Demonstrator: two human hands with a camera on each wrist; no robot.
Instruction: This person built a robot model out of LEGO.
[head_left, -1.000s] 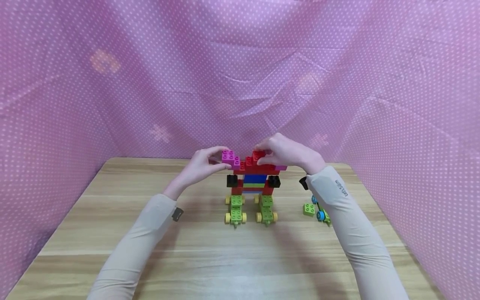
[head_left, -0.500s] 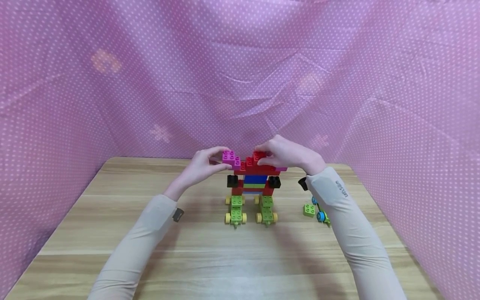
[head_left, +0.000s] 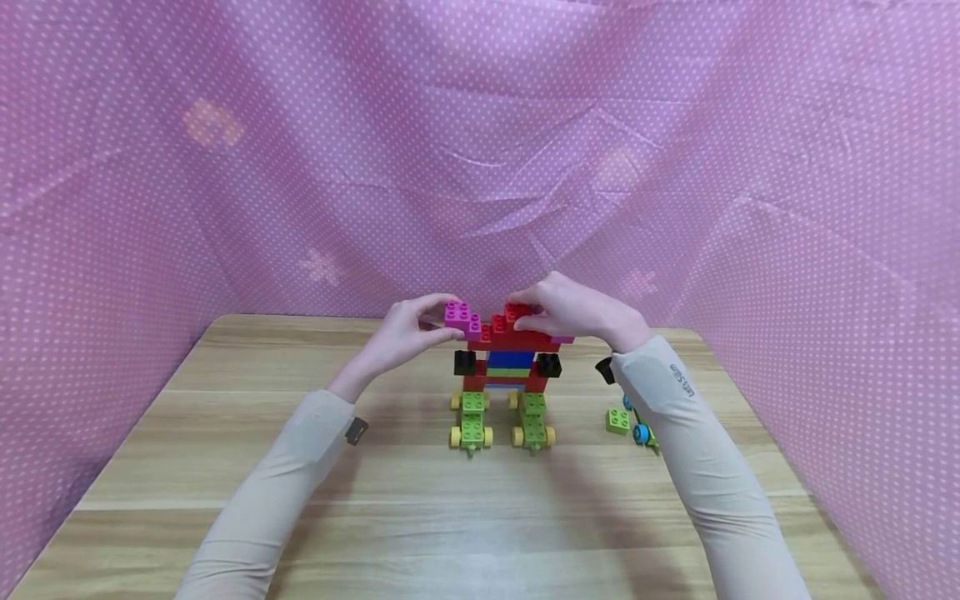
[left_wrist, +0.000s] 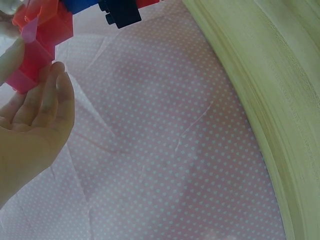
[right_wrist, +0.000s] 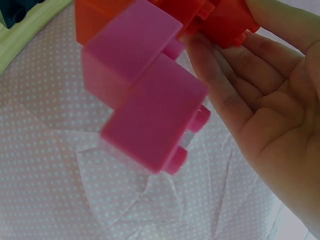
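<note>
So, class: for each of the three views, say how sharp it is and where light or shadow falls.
Head view: sharp and evenly lit, with soft shadows on the table under both arms. Left wrist view: soft and washed out, the left hand and the red bricks hazy. Right wrist view: close and slightly blurred, the pink brick dim, the right hand shaded.

two hands (head_left: pixel 408 329), one brick model (head_left: pixel 507 367)

I see block model (head_left: pixel 506 367) mid-table (head_left: pixel 300 500); my hands flank its top; loose blocks (head_left: pixel 630 421) right.
</note>
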